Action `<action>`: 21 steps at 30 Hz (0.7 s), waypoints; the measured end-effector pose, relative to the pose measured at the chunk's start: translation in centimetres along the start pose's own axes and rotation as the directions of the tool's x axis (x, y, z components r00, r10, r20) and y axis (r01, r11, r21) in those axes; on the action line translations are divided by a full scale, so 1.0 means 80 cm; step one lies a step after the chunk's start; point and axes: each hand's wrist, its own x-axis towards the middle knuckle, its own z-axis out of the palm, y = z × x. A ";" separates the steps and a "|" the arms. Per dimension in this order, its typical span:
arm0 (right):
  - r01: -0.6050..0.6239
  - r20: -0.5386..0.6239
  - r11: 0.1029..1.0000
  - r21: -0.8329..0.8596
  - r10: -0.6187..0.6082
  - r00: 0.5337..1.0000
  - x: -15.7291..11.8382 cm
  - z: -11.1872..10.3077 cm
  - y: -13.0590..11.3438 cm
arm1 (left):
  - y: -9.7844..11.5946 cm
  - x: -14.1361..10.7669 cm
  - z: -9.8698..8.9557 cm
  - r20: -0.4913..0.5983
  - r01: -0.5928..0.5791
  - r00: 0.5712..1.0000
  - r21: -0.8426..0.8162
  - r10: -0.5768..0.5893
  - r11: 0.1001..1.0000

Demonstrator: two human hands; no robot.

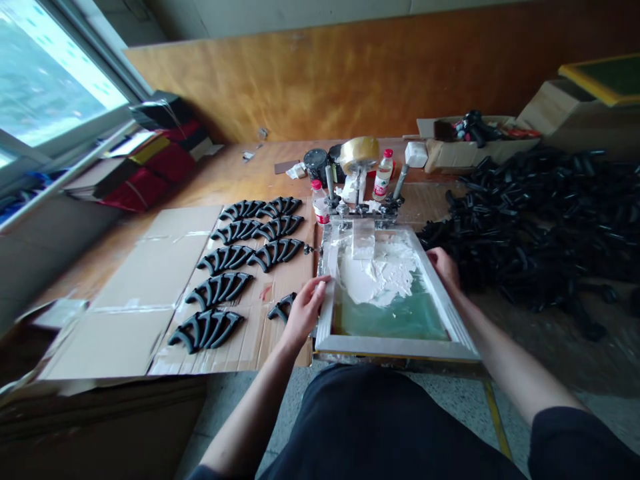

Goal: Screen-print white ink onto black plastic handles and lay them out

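In front of me lies a screen printing frame [395, 345] with a metal rim, its green mesh partly covered by thick white paste [380, 277]. My left hand [306, 308] grips the frame's left edge, fingers bent at the rim. At the right edge, my right hand [445, 268] has its fingers curled against the rim; part of its hold is hidden. A metal clamp fixture [361, 212] stands at the frame's far side, and a clear block [363, 239] lies over the far rim. Beside my left hand, a few black curved handle-like parts [283, 307] rest on cardboard.
Rows of black curved parts [207, 330] lie on flattened cardboard [125, 267] to the left. A large heap of black parts [550, 227] fills the right. Behind the fixture stand bottles [383, 177], a tape roll [359, 155] and dark jars [316, 165]. An open carton [450, 157] sits behind the heap.
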 end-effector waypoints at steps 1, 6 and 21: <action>-0.051 -0.061 0.999 -0.008 0.051 0.997 0.011 -0.008 0.001 | -0.019 -0.002 0.004 0.017 0.047 0.999 0.012 -0.047 0.999; 0.243 -0.041 0.960 -0.142 -0.251 0.967 0.063 0.008 -0.081 | -0.083 0.012 0.026 -0.016 0.151 0.988 0.172 -0.150 0.973; 0.690 0.578 0.716 0.108 -0.610 0.542 -0.019 0.006 -0.117 | -0.117 0.023 0.030 -0.023 0.141 0.990 0.252 -0.140 0.957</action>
